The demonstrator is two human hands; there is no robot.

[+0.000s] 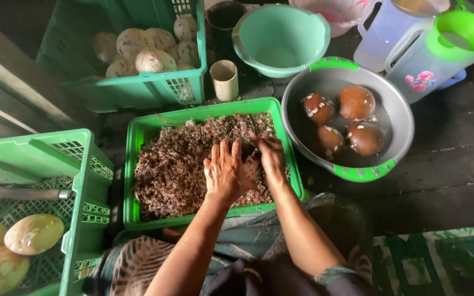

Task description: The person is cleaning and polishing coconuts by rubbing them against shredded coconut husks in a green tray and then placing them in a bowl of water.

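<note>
My left hand (pixel 225 174) and my right hand (pixel 271 160) are close together over a green tray (pixel 138 137) full of brown shavings (pixel 176 164). Between them they hold a round, partly peeled coconut (pixel 249 166), mostly hidden by the fingers. The left hand cups it from the left with fingers spread over the top. The right hand's fingers are curled, and a thin dark tool (pixel 254 129) sticks out beyond them over the shavings.
A grey basin (pixel 396 109) at the right holds several brown coconuts in water. A green crate (pixel 144 90) of pale peeled coconuts stands behind the tray. Another crate (pixel 83 164) at the left holds smooth coconuts and a metal handle. A teal bowl (pixel 281 38), beige cup (pixel 225 79) and jugs (pixel 440 55) stand at the back.
</note>
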